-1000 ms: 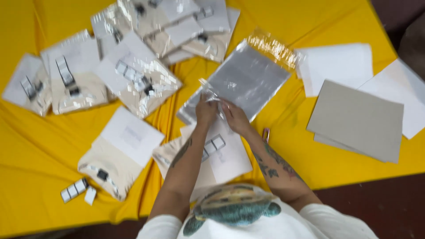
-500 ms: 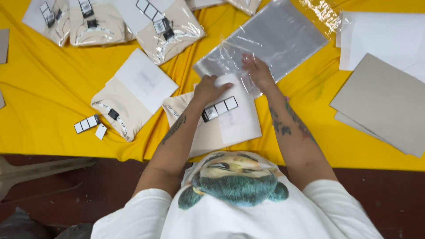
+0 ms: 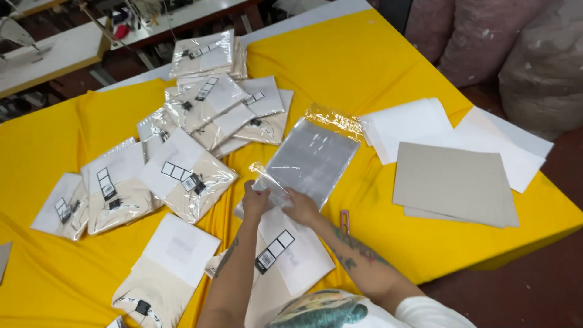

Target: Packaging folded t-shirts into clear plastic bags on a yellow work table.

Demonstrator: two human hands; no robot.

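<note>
Yellow cloth [image 3: 376, 67] covers your table, with packed garments [image 3: 188, 176] spread from 9 to 12 o'clock and grey cardboard sheets [image 3: 452, 182] lying on white paper [image 3: 407, 124] at 3 o'clock. Your left hand [image 3: 255, 199] is pinched shut on the near edge of the clear plastic bag [image 3: 310, 159], which lies flat at the centre of the table and runs away from you toward 1 o'clock. Your right hand [image 3: 302, 208] rests on that same edge; its fingers look curled onto the film, but you cannot tell from here how firmly they grip. Just under both hands sits the folded shirt [image 3: 285, 258] with its white insert and tag, at 6 o'clock.

The film looks thin and slippery, so a 1-sided pull could skew or tear the mouth. The shirt's insert may shift if the edge catches it. A small pink clip [image 3: 345, 221] lies close by your right wrist and could snag the film.
</note>
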